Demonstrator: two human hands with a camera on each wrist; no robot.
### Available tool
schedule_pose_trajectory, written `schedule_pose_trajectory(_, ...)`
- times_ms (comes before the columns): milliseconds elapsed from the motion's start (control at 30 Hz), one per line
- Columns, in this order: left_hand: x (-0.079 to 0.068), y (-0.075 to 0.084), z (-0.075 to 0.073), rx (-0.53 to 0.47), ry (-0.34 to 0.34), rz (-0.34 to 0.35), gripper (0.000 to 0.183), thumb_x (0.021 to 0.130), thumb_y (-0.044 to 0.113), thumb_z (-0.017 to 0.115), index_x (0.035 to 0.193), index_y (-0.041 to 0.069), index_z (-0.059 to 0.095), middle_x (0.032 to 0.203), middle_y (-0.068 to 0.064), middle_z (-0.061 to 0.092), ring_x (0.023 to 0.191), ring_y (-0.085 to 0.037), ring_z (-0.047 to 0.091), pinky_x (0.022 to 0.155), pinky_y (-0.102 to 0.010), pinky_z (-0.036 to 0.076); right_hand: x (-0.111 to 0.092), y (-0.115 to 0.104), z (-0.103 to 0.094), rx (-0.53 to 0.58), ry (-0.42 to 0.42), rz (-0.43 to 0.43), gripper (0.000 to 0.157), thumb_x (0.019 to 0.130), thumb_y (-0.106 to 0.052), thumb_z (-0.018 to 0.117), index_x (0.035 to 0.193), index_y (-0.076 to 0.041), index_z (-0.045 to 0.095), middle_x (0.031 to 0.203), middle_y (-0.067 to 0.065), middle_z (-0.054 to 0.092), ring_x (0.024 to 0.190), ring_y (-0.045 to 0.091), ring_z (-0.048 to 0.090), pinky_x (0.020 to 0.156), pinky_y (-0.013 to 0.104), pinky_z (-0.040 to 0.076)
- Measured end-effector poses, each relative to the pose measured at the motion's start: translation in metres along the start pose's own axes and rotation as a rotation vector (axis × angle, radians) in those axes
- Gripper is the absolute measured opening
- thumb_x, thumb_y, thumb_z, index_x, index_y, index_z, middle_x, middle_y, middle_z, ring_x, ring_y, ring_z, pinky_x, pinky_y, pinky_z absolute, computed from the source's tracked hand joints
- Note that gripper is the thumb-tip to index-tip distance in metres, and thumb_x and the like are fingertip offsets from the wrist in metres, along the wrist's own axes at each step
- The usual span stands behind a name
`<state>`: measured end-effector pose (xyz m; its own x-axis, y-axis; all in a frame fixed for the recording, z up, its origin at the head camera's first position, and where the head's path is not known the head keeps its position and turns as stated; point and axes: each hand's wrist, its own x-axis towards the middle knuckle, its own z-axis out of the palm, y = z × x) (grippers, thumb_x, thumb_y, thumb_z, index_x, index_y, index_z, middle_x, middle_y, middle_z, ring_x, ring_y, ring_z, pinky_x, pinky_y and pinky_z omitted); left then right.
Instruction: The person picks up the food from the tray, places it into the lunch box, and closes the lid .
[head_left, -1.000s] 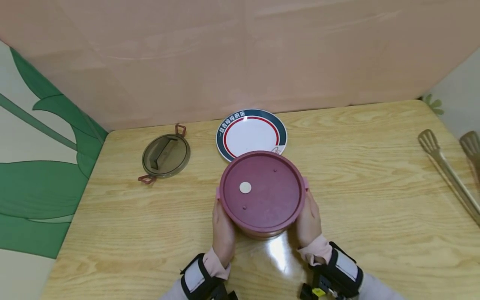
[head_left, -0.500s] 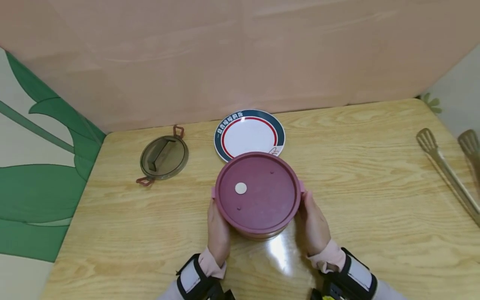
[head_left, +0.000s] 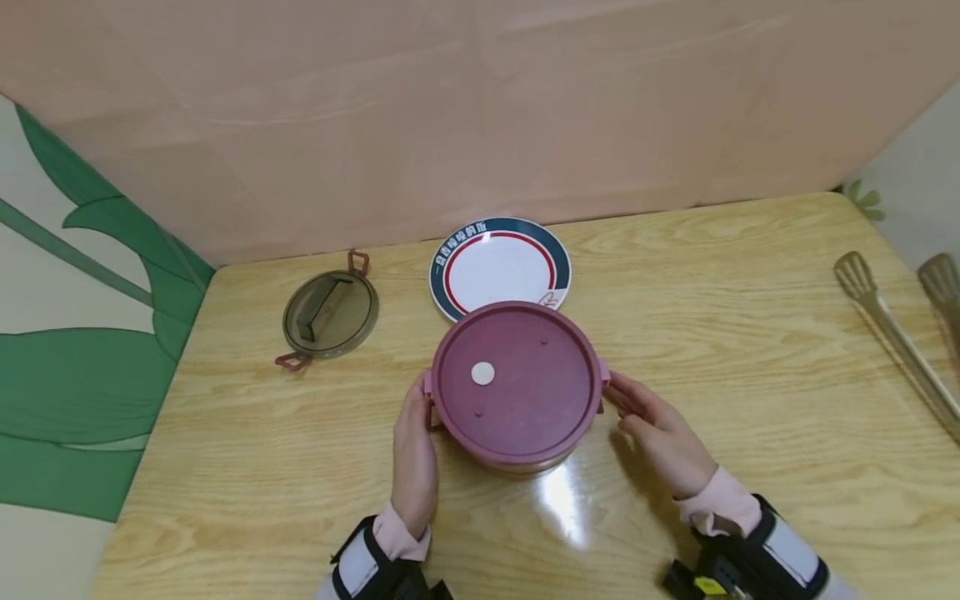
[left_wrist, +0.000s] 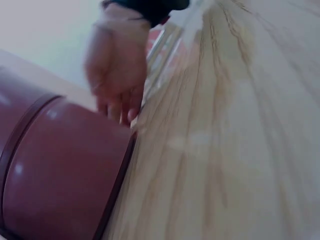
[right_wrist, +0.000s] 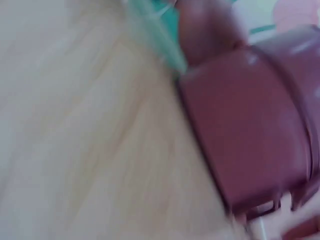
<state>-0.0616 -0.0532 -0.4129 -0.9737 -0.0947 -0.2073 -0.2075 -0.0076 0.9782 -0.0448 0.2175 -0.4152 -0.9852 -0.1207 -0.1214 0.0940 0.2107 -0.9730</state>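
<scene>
A round maroon container (head_left: 517, 442) with a flat mauve lid (head_left: 525, 383) stands on the wooden table, small handles at its sides. A white dot marks the lid. At the container's left side, my left hand (head_left: 415, 462) lies with fingers fairly straight, tips at the handle. My right hand (head_left: 667, 437) has its palm away from the wall, loosely bent fingers reaching the right-hand tab. In the left wrist view, the right hand (left_wrist: 117, 65) appears beyond the container (left_wrist: 65, 170). The right wrist view is blurred but shows the container's maroon wall (right_wrist: 245, 120).
Behind the container, partly covered by it, lies a white plate (head_left: 498, 271) with a blue rim. A smoky round lid (head_left: 330, 312) with red clips rests at the left. Two slotted metal utensils, one a spatula (head_left: 892, 329), lie along the right edge.
Both hands have drawn outward from the container's sides, the right hand farther, to the right. The left handle now shows beside the left hand. The container has stayed nearly in place.
</scene>
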Motion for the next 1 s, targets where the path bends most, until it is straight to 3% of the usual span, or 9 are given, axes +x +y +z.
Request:
schedule_pose_trajectory(67, 0.002, 0.0, -0.005, 0.016, 0.001, -0.012, 0.051, 0.107, 0.034, 0.021, 0.149, 0.009, 0.037, 0.154, -0.007, 0.038, 0.145, -0.021, 0.03, 0.122, -0.045, 0.022, 0.001, 0.006, -0.004, -0.101, -0.066, -0.17, 0.062, 0.084, 0.013, 0.053, 0.142, 0.016, 0.031, 0.142, 0.034, 0.04, 0.117, -0.021, 0.039, 0.099, 0.002, 0.033)
schedule_pose_trajectory(167, 0.003, -0.001, -0.009, 0.029, -0.012, -0.022, 0.053, 0.107, 0.033, 0.021, 0.149, 0.004, 0.033, 0.155, -0.012, 0.034, 0.146, -0.026, 0.026, 0.122, -0.047, 0.02, 0.006, 0.011, -0.005, -0.18, -0.113, -0.384, 0.07, 0.075, 0.016, 0.066, 0.139, 0.014, 0.038, 0.142, 0.009, 0.05, 0.123, -0.016, 0.041, 0.105, 0.002, 0.029)
schedule_pose_trajectory(267, 0.003, -0.001, -0.009, 0.002, -0.018, -0.029, 0.052, 0.107, 0.031, 0.021, 0.148, 0.001, 0.033, 0.155, -0.015, 0.033, 0.146, -0.029, 0.026, 0.122, -0.047, 0.021, 0.013, 0.013, -0.002, -0.205, -0.127, -0.485, 0.072, 0.069, 0.019, 0.071, 0.135, 0.011, 0.044, 0.136, -0.019, 0.049, 0.122, -0.011, 0.045, 0.107, 0.005, 0.03)
schedule_pose_trajectory(333, 0.003, -0.002, -0.008, -0.02, -0.02, -0.03, 0.052, 0.107, 0.029, 0.022, 0.148, -0.001, 0.033, 0.155, -0.016, 0.033, 0.146, -0.029, 0.026, 0.122, -0.047, 0.022, 0.017, 0.012, -0.001, -0.208, -0.127, -0.487, 0.071, 0.066, 0.021, 0.072, 0.132, 0.009, 0.048, 0.133, -0.019, 0.052, 0.121, -0.012, 0.046, 0.106, 0.004, 0.032)
schedule_pose_trajectory(533, 0.004, -0.002, -0.008, -0.027, -0.018, -0.046, 0.051, 0.107, 0.028, 0.021, 0.148, 0.002, 0.034, 0.155, -0.013, 0.034, 0.146, -0.027, 0.027, 0.122, -0.046, 0.022, 0.021, 0.006, 0.002, -0.334, -0.069, -0.417, 0.065, 0.064, 0.018, 0.075, 0.125, 0.007, 0.054, 0.119, 0.021, 0.064, 0.114, -0.016, 0.044, 0.101, 0.0, 0.031)
schedule_pose_trajectory(833, 0.001, 0.008, -0.011, -0.123, -0.001, -0.076, 0.049, 0.107, 0.025, 0.021, 0.148, 0.002, 0.035, 0.154, -0.013, 0.036, 0.144, -0.026, 0.032, 0.122, -0.043, 0.023, 0.02, 0.002, 0.004, -0.361, -0.054, -0.368, 0.062, 0.069, 0.017, 0.073, 0.127, 0.009, 0.052, 0.116, 0.024, 0.064, 0.104, -0.014, 0.048, 0.096, -0.001, 0.034)
schedule_pose_trajectory(1000, -0.004, 0.016, -0.005, -0.133, -0.036, -0.008, 0.048, 0.107, 0.027, 0.024, 0.145, 0.005, 0.041, 0.151, -0.009, 0.042, 0.141, -0.021, 0.038, 0.119, -0.037, 0.03, 0.02, 0.002, 0.004, -0.386, -0.04, -0.342, 0.06, 0.071, 0.014, 0.073, 0.127, 0.008, 0.053, 0.117, 0.023, 0.064, 0.105, -0.013, 0.048, 0.096, -0.002, 0.033)
